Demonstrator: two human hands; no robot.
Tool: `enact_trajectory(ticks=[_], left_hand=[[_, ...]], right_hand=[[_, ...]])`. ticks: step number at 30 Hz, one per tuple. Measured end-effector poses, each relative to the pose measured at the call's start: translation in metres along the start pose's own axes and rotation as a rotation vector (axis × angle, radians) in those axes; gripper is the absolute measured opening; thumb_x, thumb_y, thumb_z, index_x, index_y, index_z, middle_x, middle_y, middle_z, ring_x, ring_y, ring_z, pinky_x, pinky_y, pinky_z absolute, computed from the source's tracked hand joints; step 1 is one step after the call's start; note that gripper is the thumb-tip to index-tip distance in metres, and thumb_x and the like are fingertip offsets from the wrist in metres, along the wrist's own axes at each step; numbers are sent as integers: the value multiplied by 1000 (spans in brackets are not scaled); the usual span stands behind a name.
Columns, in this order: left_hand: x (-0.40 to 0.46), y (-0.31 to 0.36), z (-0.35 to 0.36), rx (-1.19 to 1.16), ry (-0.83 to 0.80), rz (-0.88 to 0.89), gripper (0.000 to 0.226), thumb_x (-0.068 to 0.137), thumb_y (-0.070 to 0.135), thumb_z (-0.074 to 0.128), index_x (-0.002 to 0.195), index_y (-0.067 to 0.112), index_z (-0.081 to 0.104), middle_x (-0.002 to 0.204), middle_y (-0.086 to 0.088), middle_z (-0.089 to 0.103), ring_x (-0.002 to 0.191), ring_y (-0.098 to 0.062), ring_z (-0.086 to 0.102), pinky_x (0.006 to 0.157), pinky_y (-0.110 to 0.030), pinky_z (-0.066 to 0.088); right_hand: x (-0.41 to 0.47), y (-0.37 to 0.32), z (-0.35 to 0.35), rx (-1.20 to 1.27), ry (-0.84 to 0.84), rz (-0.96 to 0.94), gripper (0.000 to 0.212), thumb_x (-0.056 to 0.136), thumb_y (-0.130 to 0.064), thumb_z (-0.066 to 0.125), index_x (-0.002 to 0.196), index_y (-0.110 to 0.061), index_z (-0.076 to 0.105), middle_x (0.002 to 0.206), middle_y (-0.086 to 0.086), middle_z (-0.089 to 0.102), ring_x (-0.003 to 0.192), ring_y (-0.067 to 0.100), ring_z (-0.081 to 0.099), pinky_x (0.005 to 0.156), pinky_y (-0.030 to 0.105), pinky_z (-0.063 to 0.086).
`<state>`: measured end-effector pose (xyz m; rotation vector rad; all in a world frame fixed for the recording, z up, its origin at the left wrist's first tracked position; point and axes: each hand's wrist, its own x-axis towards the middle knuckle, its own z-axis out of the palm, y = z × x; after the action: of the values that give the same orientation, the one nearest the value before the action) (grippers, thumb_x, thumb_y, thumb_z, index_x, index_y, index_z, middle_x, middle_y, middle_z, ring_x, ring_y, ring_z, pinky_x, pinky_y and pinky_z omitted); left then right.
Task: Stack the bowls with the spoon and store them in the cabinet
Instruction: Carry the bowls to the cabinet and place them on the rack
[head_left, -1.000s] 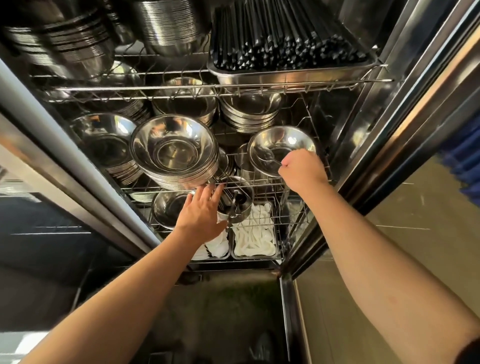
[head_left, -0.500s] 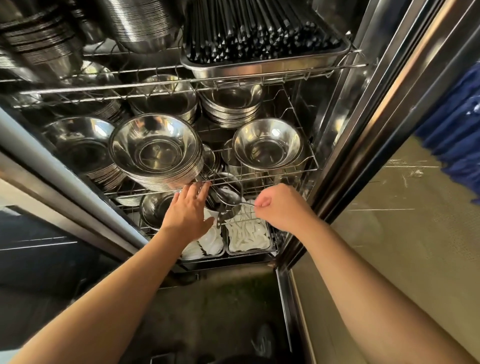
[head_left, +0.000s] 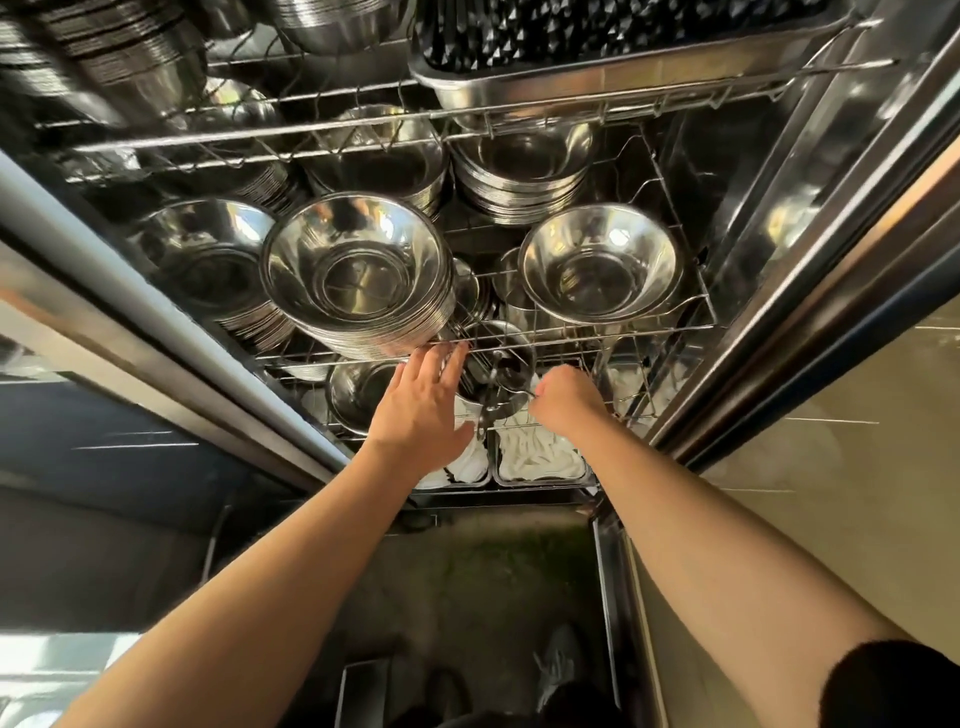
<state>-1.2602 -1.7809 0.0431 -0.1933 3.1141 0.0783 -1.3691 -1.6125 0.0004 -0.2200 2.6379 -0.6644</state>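
Observation:
Inside the open steel cabinet, a tall stack of steel bowls (head_left: 358, 270) sits on the middle wire shelf (head_left: 649, 332), and a single steel bowl (head_left: 597, 265) stands to its right, with nothing in it. Below, on the lower shelf, a small steel bowl (head_left: 501, 364) sits between my hands. My left hand (head_left: 421, 410) is flat with its fingers spread, the fingertips at the middle shelf's front wire, just left of the small bowl. My right hand (head_left: 566, 405) is closed in a fist, pinching a thin metal spoon (head_left: 525, 395) at the small bowl's rim; most of the spoon is hidden.
More bowl stacks (head_left: 208, 249) fill the shelf's left and back. A tray of black chopsticks (head_left: 571, 36) sits on the top shelf. Trays of white spoons (head_left: 535, 457) lie at the bottom front beside another bowl (head_left: 358, 389). The cabinet's frame (head_left: 779, 312) rises at the right.
My right hand lifted the spoon out of the right bowl and came down to the small bowl on the lower shelf. My left hand stayed in place.

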Motion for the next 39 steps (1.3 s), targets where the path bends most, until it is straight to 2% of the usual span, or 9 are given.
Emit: enact_trajectory(ticks=[3,7,13,19,23,26,28,32,39], left_hand=[[-1,1,-2,-3,23,9,100,85,54,62,161,18,7,162,-9,28,149,-30,21,121,-44,24],[-1,4,-5,-8,21,0,100,85,52,64,161,18,8,163,-9,26,150,-30,19,122,-44,21],[-2,7,-7,-13,-17,-25,102,87,53,62,161,18,1,165,-9,20,154,-31,11,125,-45,20],[-2,10,-9,-79,-35,-52,100,88,52,61,161,18,3,166,-10,18,154,-31,8,125,-45,16],[-2,10,-10,-82,-34,-46,99,88,52,60,161,15,5,164,-11,22,154,-31,11,125,-45,18],[-1,8,-12,-85,-54,-40,98,88,54,59,161,16,5,162,-11,25,153,-31,13,124,-45,21],[1,8,-15,-102,-73,-53,99,88,54,61,161,18,5,161,-9,27,153,-29,13,122,-44,25],[6,10,-21,-183,-152,-118,99,85,58,62,160,23,9,163,-7,23,154,-27,10,118,-47,31],[24,27,-46,-218,-125,-64,80,86,62,58,151,23,34,149,-7,47,137,-31,44,109,-42,40]], right_hand=[[15,-9,10,-62,0,42,4,89,-8,64,87,-9,68,88,9,67,77,28,63,54,26,43],[29,-21,21,-93,11,57,10,87,-3,66,95,-5,71,88,11,67,73,28,60,58,30,47],[42,-30,28,-137,-74,28,27,88,3,58,114,0,64,116,18,67,103,34,67,75,35,54],[38,-32,27,-137,-201,18,43,87,-8,58,130,-7,58,109,12,67,82,28,62,64,31,49],[33,-28,20,-153,-292,-30,42,90,-26,55,128,-8,60,112,11,65,94,28,64,70,30,49],[24,-24,12,-145,-338,-100,31,86,-40,54,95,-13,66,102,10,67,90,27,65,65,30,47],[17,-19,6,-132,-323,-128,26,86,-39,55,91,-15,63,95,7,64,87,26,64,64,30,48],[-4,-4,-16,-113,-229,-189,44,89,-37,61,126,-15,61,108,6,67,87,22,66,69,32,54],[-52,13,-78,-1,-53,-248,45,89,-49,64,128,-29,62,121,-4,67,100,17,65,86,39,56]])
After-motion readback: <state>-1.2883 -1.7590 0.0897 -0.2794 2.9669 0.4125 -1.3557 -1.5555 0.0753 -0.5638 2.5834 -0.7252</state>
